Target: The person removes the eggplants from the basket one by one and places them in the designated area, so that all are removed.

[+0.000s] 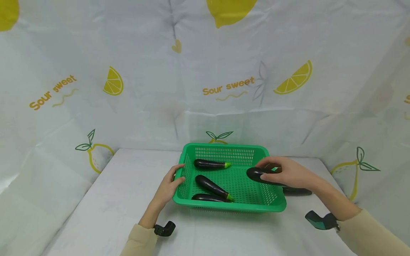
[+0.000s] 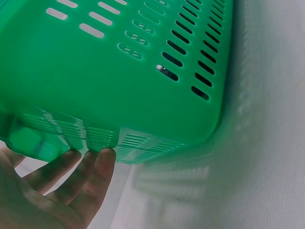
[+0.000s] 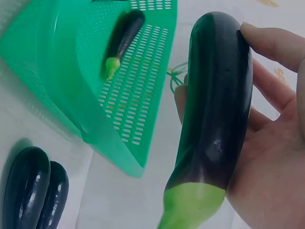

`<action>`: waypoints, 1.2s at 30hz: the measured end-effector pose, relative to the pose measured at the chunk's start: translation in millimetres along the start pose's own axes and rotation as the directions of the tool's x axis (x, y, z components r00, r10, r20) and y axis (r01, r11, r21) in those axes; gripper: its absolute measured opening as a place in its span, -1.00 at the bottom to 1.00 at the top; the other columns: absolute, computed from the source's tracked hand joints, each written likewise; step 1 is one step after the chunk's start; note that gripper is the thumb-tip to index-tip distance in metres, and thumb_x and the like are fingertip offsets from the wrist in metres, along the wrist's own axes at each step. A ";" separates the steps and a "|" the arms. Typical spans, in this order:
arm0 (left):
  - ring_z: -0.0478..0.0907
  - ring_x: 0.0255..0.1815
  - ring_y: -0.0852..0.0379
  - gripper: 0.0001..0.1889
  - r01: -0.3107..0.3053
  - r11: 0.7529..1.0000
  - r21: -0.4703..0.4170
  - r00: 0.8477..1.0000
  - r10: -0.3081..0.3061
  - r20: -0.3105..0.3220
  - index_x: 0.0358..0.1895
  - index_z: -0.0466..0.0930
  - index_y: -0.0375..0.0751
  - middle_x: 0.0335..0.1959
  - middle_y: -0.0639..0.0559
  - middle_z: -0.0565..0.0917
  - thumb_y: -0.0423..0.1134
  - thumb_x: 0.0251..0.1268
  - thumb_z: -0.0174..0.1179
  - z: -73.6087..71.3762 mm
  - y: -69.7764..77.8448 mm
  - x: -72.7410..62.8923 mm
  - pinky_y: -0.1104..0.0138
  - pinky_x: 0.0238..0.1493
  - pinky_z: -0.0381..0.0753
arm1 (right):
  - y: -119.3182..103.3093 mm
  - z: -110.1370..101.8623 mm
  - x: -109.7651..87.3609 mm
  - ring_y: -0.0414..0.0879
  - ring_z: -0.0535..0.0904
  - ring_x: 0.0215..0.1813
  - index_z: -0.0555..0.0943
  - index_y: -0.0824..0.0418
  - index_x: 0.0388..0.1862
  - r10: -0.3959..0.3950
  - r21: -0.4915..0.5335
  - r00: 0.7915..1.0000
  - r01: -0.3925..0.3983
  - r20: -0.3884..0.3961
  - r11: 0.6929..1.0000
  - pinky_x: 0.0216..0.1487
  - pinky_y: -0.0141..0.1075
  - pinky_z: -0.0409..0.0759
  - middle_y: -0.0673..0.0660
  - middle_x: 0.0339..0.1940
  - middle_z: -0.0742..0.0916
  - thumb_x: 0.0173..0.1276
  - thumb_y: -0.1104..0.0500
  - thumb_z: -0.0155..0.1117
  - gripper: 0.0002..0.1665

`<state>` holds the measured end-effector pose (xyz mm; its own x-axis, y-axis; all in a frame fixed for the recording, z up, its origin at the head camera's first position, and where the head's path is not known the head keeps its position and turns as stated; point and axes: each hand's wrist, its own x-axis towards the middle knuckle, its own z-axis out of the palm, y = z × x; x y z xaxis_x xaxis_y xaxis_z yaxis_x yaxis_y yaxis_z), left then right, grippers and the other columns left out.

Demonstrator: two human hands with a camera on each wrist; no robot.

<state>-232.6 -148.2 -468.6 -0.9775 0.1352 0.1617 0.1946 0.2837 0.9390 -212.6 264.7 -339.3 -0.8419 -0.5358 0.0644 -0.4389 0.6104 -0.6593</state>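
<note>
A green plastic basket (image 1: pixel 229 208) with slotted walls stands on the white table. My left hand (image 1: pixel 168 183) holds its left rim; in the left wrist view, fingertips (image 2: pixel 106 155) touch the outer wall below the rim. Over the basket's right side, my right hand (image 1: pixel 289 172) grips a dark eggplant (image 1: pixel 256 174) between thumb and fingers. Its green cap end points toward the wrist camera in the right wrist view. Inside the basket lie an eggplant (image 1: pixel 208 164) at the back, a slanted eggplant (image 1: pixel 211 185) and another eggplant (image 1: pixel 208 197) partly hidden by the front rim.
Just right of the basket, a pair of eggplants lies on the table: one eggplant (image 3: pixel 28 186) in front of another eggplant (image 3: pixel 56 195). A white sheet (image 1: pixel 153 89) printed with lemons hangs behind the table (image 1: pixel 112 199) and along its sides.
</note>
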 end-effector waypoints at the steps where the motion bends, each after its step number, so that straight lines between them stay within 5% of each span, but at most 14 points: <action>1: 0.28 0.49 -0.31 -0.48 0.000 1.000 0.001 1.000 0.000 0.000 0.50 0.34 -0.07 0.55 -0.22 0.26 -0.23 0.53 0.12 0.0 0.1 -0.1 -0.24 0.32 0.34 | 0.0 -1.0 -2.0 -0.11 0.62 0.00 0.65 0.12 0.16 -0.001 0.005 1.000 0.001 -0.007 1.000 -0.04 -0.25 0.62 -0.01 0.02 0.71 0.44 0.05 0.36 -0.64; 25: 0.30 0.47 -0.33 -0.46 -0.005 1.000 -0.004 1.000 0.005 0.008 0.51 0.31 -0.12 0.54 -0.26 0.26 -0.24 0.53 0.11 -0.3 -1.1 0.1 -0.23 0.27 0.40 | 32.3 -18.0 -40.2 -0.33 0.63 -0.05 0.67 0.22 0.08 -0.075 -0.082 0.976 0.059 -0.206 0.995 -0.09 -0.43 0.62 0.07 -0.03 0.74 0.36 0.26 0.42 -0.68; 36: 0.33 0.45 -0.32 -0.46 0.002 1.000 -0.011 1.000 -0.002 0.003 0.51 0.31 -0.12 0.53 -0.26 0.27 -0.26 0.53 0.11 0.9 -3.9 2.4 -0.23 0.27 0.41 | 53.4 -21.2 -54.8 -0.43 0.58 -0.02 0.67 0.24 0.10 -0.006 -0.109 0.971 -0.021 -0.238 0.994 -0.07 -0.46 0.59 0.12 0.01 0.72 0.35 0.24 0.43 -0.65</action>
<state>-235.6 -148.1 -472.1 -0.9776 0.1376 0.1592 0.1920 0.2736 0.9425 -196.6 339.0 -362.2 -0.8899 -0.3853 0.2442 -0.4528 0.6815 -0.5749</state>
